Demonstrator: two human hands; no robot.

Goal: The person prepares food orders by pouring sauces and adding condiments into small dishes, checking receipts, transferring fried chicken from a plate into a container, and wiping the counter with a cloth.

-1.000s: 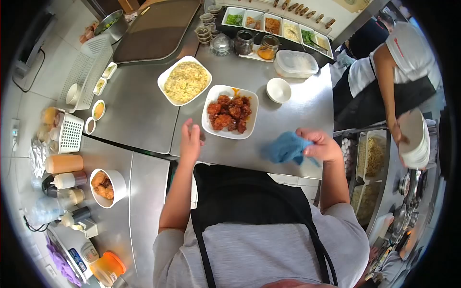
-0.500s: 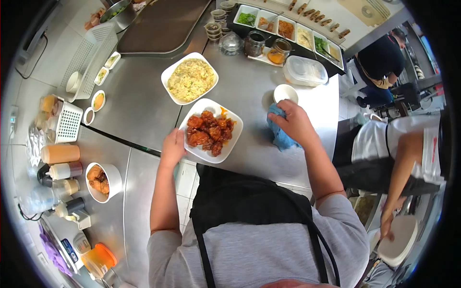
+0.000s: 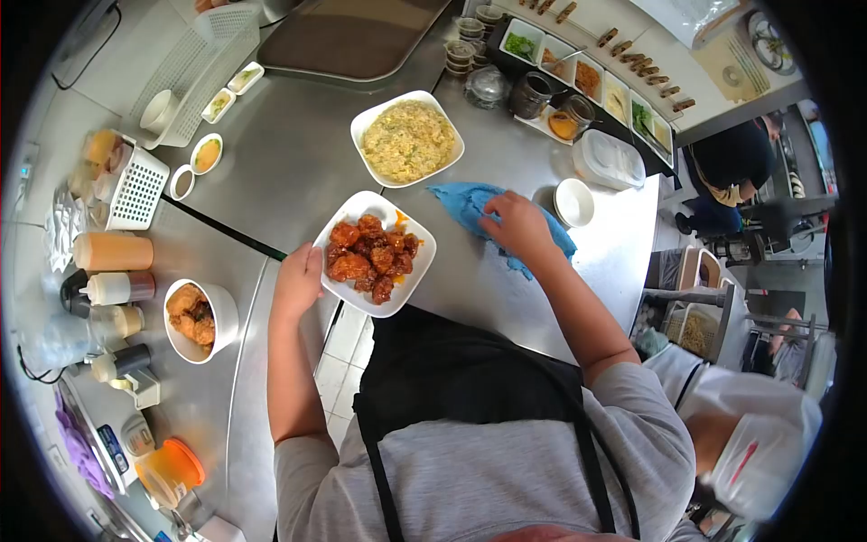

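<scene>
My left hand [image 3: 296, 282] grips the rim of a squarish white bowl [image 3: 412, 278], thumb on top and fingers underneath. Glazed, dark red chicken pieces [image 3: 368, 259] fill the bowl's middle, and some orange sauce marks its inner wall. On the steel counter, a blue cloth [image 3: 462, 204] lies spread out under my right hand [image 3: 524, 226], whose bent fingers are closed on it. Just right of the cloth stands a small white bowl [image 3: 574, 204]. Beyond the chicken sits another white bowl holding fried rice [image 3: 408, 140].
A white tub of fried chicken [image 3: 222, 318] stands at left near several sauce bottles [image 3: 113, 251]. At the back are a brown tray [image 3: 348, 41], a topping rack [image 3: 673, 155] and a lidded plastic container [image 3: 610, 161]. A person in white [image 3: 750, 406] is close on my right.
My right hand has moved left with the cloth, which was bunched and is now spread wider. The chicken bowl in my left hand has shifted slightly left. The person at right has bent lower.
</scene>
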